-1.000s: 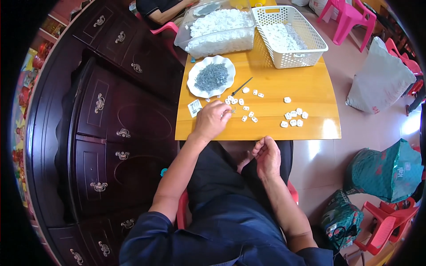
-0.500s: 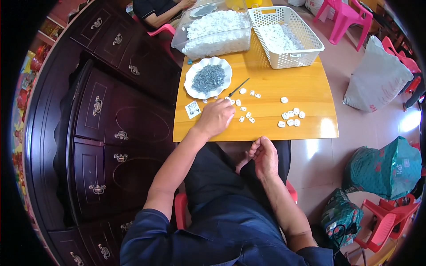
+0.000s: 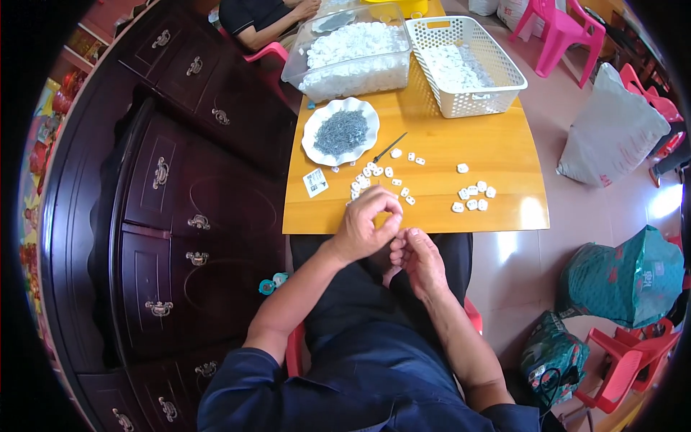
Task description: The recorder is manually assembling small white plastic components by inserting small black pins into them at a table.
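Close together at the table's near edge, my left hand (image 3: 362, 227) and my right hand (image 3: 423, 265) have their fingertips almost meeting. Both are closed in a pinch; anything between the fingers is too small or hidden to name. Just beyond my left hand lies a loose cluster of small white plastic pieces (image 3: 368, 171), some showing two dark holes. A second group of white pieces (image 3: 473, 191) sits to the right on the wooden table (image 3: 439, 147). A thin dark rod-like tool (image 3: 389, 147) rests near a scalloped white plate (image 3: 311, 137) heaped with thin grey metal screws or nails (image 3: 342, 132).
A clear tub (image 3: 345, 88) full of white pieces and a white perforated basket (image 3: 481, 108) stand at the far side. A printed card (image 3: 314, 183) lies left. Dark drawers (image 3: 209, 165) flank the table; bags (image 3: 615, 277) and a pink stool (image 3: 558, 36) are right. Another person's arm (image 3: 270, 32) shows far left.
My left hand has drawn back from the white pieces near the plate to my right hand, uncovering more of the cluster. My right hand has stayed near the table edge, its fingers now more curled.
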The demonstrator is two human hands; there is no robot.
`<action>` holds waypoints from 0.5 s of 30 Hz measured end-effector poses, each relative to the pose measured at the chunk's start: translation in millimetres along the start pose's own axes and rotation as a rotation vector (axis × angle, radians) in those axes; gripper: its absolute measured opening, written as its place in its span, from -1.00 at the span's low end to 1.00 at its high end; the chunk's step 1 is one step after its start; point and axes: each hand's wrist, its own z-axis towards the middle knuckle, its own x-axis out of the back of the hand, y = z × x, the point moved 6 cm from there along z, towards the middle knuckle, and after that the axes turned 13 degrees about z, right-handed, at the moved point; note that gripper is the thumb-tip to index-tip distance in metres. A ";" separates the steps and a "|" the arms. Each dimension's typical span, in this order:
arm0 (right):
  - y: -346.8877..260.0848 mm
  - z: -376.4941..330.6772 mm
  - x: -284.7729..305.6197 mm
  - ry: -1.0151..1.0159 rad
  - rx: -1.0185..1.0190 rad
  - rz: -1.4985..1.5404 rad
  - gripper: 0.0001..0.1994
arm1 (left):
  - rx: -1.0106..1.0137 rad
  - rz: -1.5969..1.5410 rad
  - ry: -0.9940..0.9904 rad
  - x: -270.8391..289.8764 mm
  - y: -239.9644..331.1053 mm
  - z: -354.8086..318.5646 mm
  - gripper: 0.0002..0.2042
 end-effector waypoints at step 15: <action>13.4 -0.4 -2.8 -0.149 -0.031 -0.020 -0.75 | 0.127 -0.123 0.058 -15.9 8.0 -50.2 -0.93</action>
